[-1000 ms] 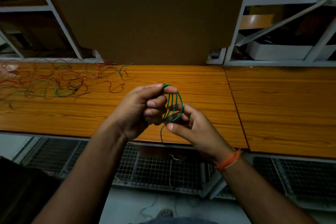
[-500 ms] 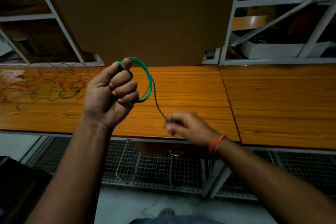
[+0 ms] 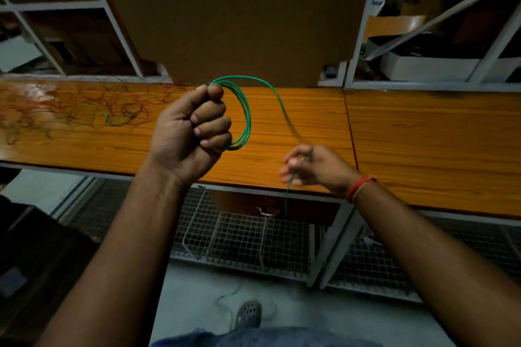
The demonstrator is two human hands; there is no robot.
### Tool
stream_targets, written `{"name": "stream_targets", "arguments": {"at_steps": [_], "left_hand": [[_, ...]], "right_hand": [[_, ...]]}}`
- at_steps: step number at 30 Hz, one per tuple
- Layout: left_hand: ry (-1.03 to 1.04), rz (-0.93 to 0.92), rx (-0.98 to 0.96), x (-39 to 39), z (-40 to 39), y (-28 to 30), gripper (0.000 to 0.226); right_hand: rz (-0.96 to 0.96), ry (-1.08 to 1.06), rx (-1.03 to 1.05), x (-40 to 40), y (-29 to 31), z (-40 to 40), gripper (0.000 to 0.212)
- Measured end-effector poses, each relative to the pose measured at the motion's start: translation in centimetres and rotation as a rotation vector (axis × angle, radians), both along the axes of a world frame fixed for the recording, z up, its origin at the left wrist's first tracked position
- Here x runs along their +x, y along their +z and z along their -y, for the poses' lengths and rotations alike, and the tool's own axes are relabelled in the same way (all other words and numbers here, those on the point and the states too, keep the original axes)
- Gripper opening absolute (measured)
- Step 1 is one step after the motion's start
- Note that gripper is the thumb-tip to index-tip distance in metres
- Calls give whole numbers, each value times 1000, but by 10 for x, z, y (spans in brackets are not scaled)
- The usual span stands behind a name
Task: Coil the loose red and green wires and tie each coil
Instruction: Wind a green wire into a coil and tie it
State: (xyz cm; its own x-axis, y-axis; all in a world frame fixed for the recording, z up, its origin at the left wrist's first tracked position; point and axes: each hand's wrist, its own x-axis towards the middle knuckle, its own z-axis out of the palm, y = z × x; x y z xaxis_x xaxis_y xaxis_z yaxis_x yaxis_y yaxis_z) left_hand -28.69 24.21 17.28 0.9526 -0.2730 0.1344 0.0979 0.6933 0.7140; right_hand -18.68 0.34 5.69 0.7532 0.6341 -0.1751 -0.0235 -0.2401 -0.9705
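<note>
So the green coil (image 3: pixel 239 113) is sitting in the left hand (image 3: pixel 189 132) right now, held up in the air above the middle of the desk (image 3: pixel 423 135), closer to its back edge than the front. The left grip is clenched tight around one side of the loops, fist-style, with the rest of the ring sticking out to the right. Looks like four or so turns, pretty neat and round, thin bright green insulation.

What's changing: a moment ago both hands were bunched together on the coil, and now they're pulling apart. The right hand (image 3: pixel 313 166) is dropping down toward the front edge of the desk, and a loose tail (image 3: pixel 277 104) is arcing from the top of the coil down into it. The right grip is pinching that tail, with a short end dangling below the desk edge. It's blurry from motion, so I can't make out the fingers exactly.

My guess is the coiling part is basically finished for this wire and the tail is being drawn out for wrapping round the loops as the tie.

Meanwhile the tangle of red and green wires (image 3: pixel 84 110) is lying at the desk's back left corner, well apart from the hands, so plenty left.
</note>
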Motion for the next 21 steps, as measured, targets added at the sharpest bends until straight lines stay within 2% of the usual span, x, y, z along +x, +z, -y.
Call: {"name": "stream_targets", "arguments": {"at_steps": [2, 4, 6, 8, 10, 11, 14, 17, 21], "left_hand": [[24, -10, -96, 1, -4, -3, 38], [33, 13, -256, -1, -10, -4, 32], [60, 27, -402, -1, -16, -2, 29], [169, -13, -419, 1, -23, -6, 26], [318, -67, -326, 1, -17, -14, 24], [376, -82, -269, 2, -11, -16, 24], [460, -132, -82, 5, 10, -21, 29], [528, -105, 166, 5, 33, -33, 33], [458, -22, 414, 0, 55, -46, 32]], "right_hand": [[-56, -282, 148, 5, -3, 9, 2], [46, -400, 102, 0, -13, 14, 4], [252, -446, -45, -17, -19, 18, 10], [515, -334, -310, -32, -30, 24, 15], [762, -129, -509, -50, -36, 31, 18], [872, -53, -514, -54, -32, 33, 21], [1097, 9, -316, -67, 0, 34, 30], [1149, -67, -148, -75, 38, 37, 28], [1198, -57, -105, -75, 67, 28, 26]]}}
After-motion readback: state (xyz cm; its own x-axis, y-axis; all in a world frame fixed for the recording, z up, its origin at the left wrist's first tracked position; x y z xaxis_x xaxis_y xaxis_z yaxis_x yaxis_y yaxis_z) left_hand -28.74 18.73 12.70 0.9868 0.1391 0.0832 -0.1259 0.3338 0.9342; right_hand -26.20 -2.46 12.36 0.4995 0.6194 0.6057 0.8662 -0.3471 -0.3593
